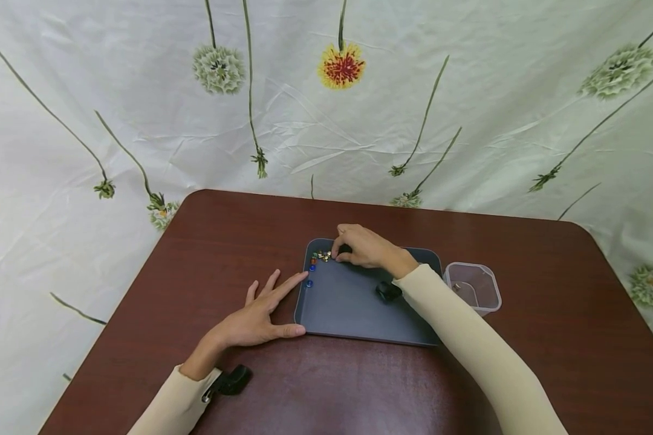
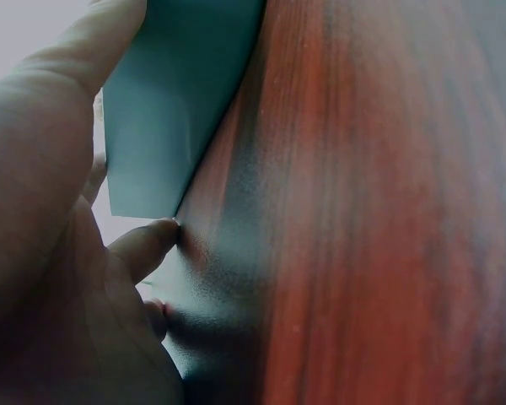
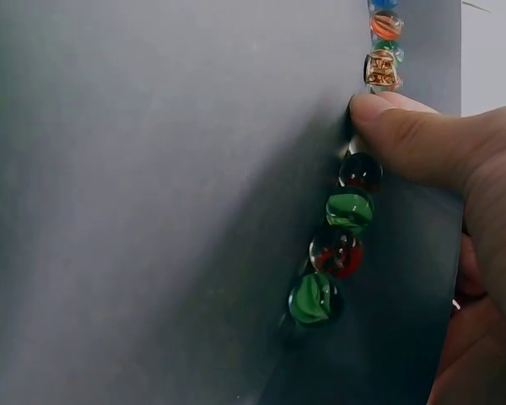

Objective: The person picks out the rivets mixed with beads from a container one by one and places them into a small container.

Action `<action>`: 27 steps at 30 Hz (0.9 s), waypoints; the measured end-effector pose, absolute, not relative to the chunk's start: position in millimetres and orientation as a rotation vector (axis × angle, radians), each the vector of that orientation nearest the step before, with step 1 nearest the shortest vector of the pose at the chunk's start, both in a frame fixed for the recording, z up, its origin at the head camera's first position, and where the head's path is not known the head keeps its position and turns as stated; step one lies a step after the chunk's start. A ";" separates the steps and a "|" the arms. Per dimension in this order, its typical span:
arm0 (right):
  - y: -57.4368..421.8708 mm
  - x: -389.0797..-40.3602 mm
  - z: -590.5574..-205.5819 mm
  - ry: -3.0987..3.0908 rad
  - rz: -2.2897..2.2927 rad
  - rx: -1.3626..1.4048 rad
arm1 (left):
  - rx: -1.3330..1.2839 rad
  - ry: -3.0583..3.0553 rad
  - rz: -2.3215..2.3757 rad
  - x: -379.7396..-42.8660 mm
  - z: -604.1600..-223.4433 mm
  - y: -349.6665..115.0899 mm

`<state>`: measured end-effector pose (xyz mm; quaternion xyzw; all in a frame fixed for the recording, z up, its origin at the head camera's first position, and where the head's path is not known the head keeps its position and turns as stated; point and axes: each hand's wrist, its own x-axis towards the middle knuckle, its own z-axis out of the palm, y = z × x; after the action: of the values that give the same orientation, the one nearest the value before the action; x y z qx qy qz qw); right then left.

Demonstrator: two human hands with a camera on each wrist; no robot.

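Note:
A shallow dark grey tray holds glass marbles along its far and left sides. My left hand is spread flat at the tray's left side, index fingertip and thumb touching its rim. Over the far side is my right hand, thumb and index finger pinching at a small shiny bead, mostly hidden by the thumb. Beside the thumb, a gold ridged bead sits in the row. On the other side line up a dark red marble and a green marble. Blue marbles lie near the left rim.
A clear plastic box stands against the tray's right side, with something small inside. The reddish-brown table extends around the tray. Behind it hangs a white cloth printed with flowers.

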<state>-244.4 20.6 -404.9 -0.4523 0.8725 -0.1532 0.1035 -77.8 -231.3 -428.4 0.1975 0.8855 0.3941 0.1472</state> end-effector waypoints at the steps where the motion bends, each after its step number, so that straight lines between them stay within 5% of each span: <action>1: 20.8 -244.2 -404.5 2.576 -0.448 -1.327 | 0.567 2.548 1.132 -77.9 -428.2 -231.3; 27: 24.8 -240.1 -402.3 2.601 -0.454 -1.339 | 0.559 2.546 1.136 -77.0 -426.2 -231.0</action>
<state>-240.1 24.8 -402.3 -0.4505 0.8749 -0.1529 0.0904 -77.0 -231.0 -426.2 0.1943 0.8855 0.3951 0.1486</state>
